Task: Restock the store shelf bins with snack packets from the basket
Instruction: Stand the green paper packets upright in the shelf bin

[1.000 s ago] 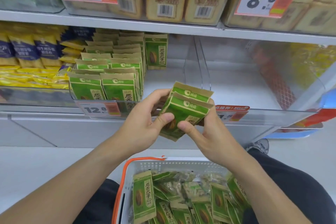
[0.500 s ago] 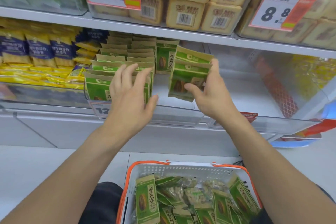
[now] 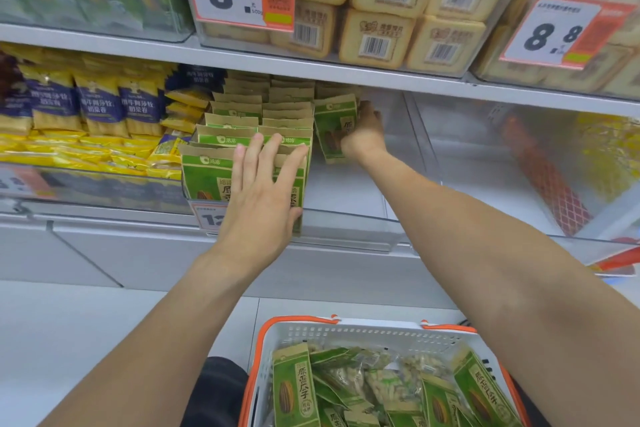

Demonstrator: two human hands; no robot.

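A: Green-and-kraft seed packets now deep in the clear shelf bin, w/ your right hand closed on them at the back row. A sec ago you had them mid-air out front.

B: And my left?

A: Left hand flat, fingers spread, holding nothing, pressed on the front stack instead of hovering. Prob bracing so rows don't tip.

B: So placement's nearly done?

A: Looks so. Release not yet made. Basket below has plenty more packets, so lots of restock left.
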